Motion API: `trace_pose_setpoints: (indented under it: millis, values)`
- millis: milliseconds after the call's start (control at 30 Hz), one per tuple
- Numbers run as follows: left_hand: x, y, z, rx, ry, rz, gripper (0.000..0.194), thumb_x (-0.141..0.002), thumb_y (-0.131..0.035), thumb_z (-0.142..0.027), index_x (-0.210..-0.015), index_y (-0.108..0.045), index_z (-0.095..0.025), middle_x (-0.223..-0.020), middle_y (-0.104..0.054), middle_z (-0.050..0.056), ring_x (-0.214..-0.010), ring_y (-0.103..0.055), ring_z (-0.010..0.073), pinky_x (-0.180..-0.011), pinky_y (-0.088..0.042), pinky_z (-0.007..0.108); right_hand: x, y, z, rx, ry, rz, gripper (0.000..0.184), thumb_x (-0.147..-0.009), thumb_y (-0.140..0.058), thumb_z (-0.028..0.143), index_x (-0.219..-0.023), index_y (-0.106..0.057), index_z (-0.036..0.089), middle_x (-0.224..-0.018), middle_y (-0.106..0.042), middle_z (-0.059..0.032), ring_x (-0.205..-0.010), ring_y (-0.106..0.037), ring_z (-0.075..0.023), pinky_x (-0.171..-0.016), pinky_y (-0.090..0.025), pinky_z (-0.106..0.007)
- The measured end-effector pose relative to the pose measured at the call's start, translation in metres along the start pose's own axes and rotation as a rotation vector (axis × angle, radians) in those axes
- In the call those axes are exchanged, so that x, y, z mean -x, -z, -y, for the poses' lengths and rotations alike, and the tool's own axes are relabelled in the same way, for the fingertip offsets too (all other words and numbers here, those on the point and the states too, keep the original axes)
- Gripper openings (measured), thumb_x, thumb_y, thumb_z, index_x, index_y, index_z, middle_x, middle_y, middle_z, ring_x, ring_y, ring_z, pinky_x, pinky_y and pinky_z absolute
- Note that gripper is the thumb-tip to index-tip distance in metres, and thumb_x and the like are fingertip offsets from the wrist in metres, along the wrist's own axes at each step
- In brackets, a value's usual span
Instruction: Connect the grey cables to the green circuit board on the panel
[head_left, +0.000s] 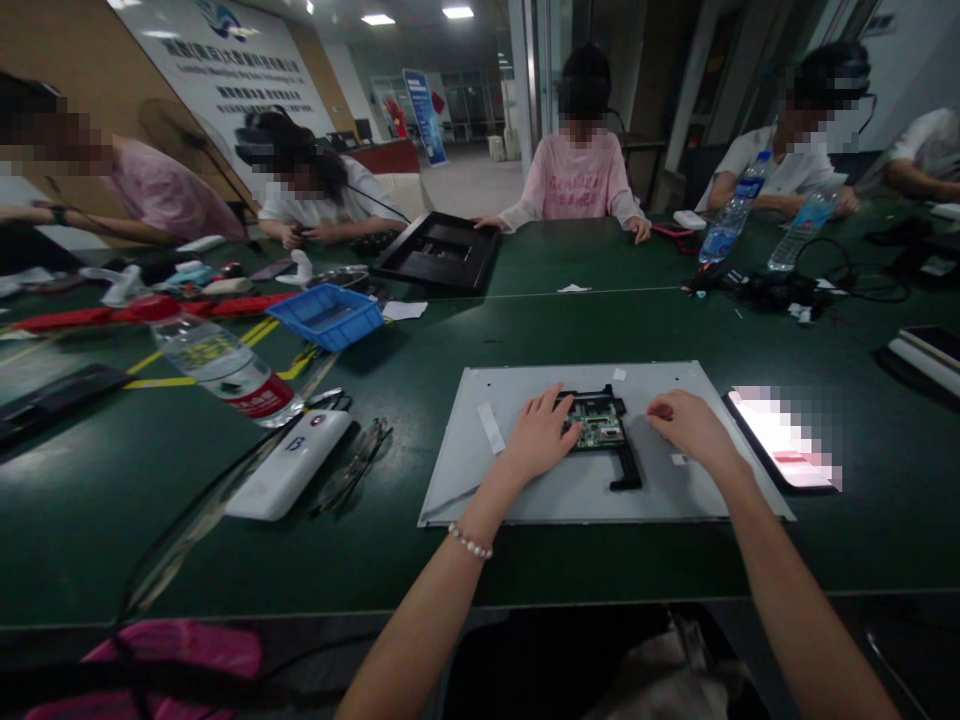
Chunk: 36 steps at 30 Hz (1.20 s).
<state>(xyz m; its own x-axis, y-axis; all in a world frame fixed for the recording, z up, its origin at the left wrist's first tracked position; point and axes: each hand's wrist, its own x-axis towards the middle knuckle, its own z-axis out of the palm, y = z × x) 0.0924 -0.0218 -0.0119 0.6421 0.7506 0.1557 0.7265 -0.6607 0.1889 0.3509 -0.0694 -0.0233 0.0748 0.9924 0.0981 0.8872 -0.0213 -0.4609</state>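
Black bracket (630,468) with a green circuit board (598,432) lies on the pale panel (555,503), near the surface's (570,565) near edge; left hand (536,440) open, fingers spread over the bracket's left side, right hand (690,430) half curled beyond its right side, can't tell if it grips anything. Main risk, as judged: uneven pressure from the left hand could skid the bracket across the smooth-looking panel, or a stray fingertip could snag the exposed board. Containers: blue tray (352,330), farther from the near edge, contents unclear; red-capped bottle (225,368), left of the panel, clear liquid inside.
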Motion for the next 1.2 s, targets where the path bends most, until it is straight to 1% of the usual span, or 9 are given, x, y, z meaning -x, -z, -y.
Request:
trace_pose_setpoints:
  millis: [133, 233, 367, 533, 600, 667, 833, 1000, 1200]
  values:
    - [0.0, -0.001, 0.001, -0.003, -0.005, -0.013, 0.048, -0.094, -0.028, -0.045, -0.133, -0.038, -0.019, -0.147, -0.029, 0.009, -0.131, -0.031, 0.0268, -0.107, -0.026, 0.043, -0.004, 0.0, 0.003, 0.06, -0.003, -0.033, 0.02, -0.081, -0.051, 0.026, -0.089, -0.068, 0.02, -0.093, -0.065, -0.0077, -0.085, -0.061, -0.0197, -0.079, -0.045, -0.032]
    - [0.0, -0.001, 0.001, -0.005, -0.008, -0.014, 0.049, -0.094, -0.028, -0.045, -0.133, -0.038, -0.019, -0.146, -0.029, 0.009, -0.131, -0.032, 0.0267, -0.107, -0.026, 0.043, -0.011, 0.001, 0.008, 0.116, 0.038, -0.066, 0.027, -0.082, -0.05, 0.025, -0.105, -0.064, 0.018, -0.108, -0.063, -0.0101, -0.099, -0.058, -0.0226, -0.087, -0.043, -0.034]
    - [0.0, -0.001, 0.001, -0.007, -0.012, -0.011, 0.048, -0.094, -0.027, -0.045, -0.134, -0.037, -0.019, -0.147, -0.029, 0.008, -0.132, -0.031, 0.0266, -0.107, -0.026, 0.043, -0.027, 0.001, 0.012, 0.166, 0.167, -0.058, 0.041, -0.084, -0.047, 0.02, -0.124, -0.052, 0.017, -0.127, -0.054, -0.011, -0.116, -0.049, -0.024, -0.097, -0.039, -0.037]
    - [0.0, -0.002, 0.001, -0.009, -0.003, -0.007, 0.048, -0.094, -0.028, -0.045, -0.133, -0.038, -0.019, -0.146, -0.029, 0.009, -0.131, -0.032, 0.0269, -0.107, -0.026, 0.042, -0.05, -0.013, 0.008, 0.237, 0.244, -0.021, 0.047, -0.085, -0.047, 0.019, -0.131, -0.045, 0.014, -0.139, -0.043, -0.0138, -0.129, -0.037, -0.025, -0.104, -0.032, -0.041]
    - [-0.001, -0.002, 0.001, -0.008, -0.002, -0.009, 0.048, -0.094, -0.029, -0.045, -0.133, -0.038, -0.019, -0.146, -0.03, 0.009, -0.131, -0.032, 0.027, -0.107, -0.026, 0.042, -0.055, -0.019, 0.007, 0.252, 0.251, 0.005, 0.044, -0.086, -0.046, 0.02, -0.129, -0.046, 0.013, -0.137, -0.046, -0.0141, -0.128, -0.038, -0.025, -0.103, -0.034, -0.041]
    - [-0.001, -0.002, 0.001, -0.009, -0.008, -0.012, 0.048, -0.094, -0.029, -0.044, -0.134, -0.038, -0.019, -0.146, -0.03, 0.009, -0.131, -0.032, 0.0269, -0.106, -0.026, 0.042, -0.058, -0.024, 0.008, 0.255, 0.248, 0.012, 0.039, -0.088, -0.044, 0.02, -0.126, -0.05, 0.014, -0.131, -0.051, -0.0135, -0.123, -0.044, -0.0239, -0.099, -0.037, -0.038]
    - [0.0, -0.003, 0.002, -0.015, -0.013, -0.014, 0.049, -0.094, -0.028, -0.044, -0.134, -0.038, -0.018, -0.147, -0.029, 0.01, -0.131, -0.032, 0.0273, -0.106, -0.026, 0.042, -0.054, -0.025, 0.015, 0.291, 0.233, -0.056, 0.032, -0.091, -0.039, 0.02, -0.119, -0.055, 0.017, -0.118, -0.061, -0.0118, -0.11, -0.055, -0.0221, -0.088, -0.043, -0.033]
    - [0.0, -0.003, 0.002, -0.019, -0.009, -0.016, 0.048, -0.094, -0.029, -0.045, -0.133, -0.038, -0.019, -0.147, -0.029, 0.009, -0.131, -0.031, 0.0269, -0.106, -0.026, 0.042, -0.049, -0.018, 0.024, 0.364, 0.198, -0.065, 0.029, -0.093, -0.037, 0.023, -0.108, -0.061, 0.018, -0.103, -0.067, -0.01, -0.096, -0.061, -0.0213, -0.077, -0.043, -0.029]
    - [0.0, -0.003, 0.001, -0.025, -0.007, -0.022, 0.047, -0.094, -0.031, -0.044, -0.133, -0.039, -0.019, -0.146, -0.03, 0.009, -0.131, -0.033, 0.0265, -0.106, -0.027, 0.041, -0.05, -0.015, 0.031, 0.416, 0.136, -0.053, 0.035, -0.095, -0.034, 0.031, -0.092, -0.065, 0.017, -0.09, -0.068, -0.0096, -0.086, -0.062, -0.0205, -0.069, -0.04, -0.027]
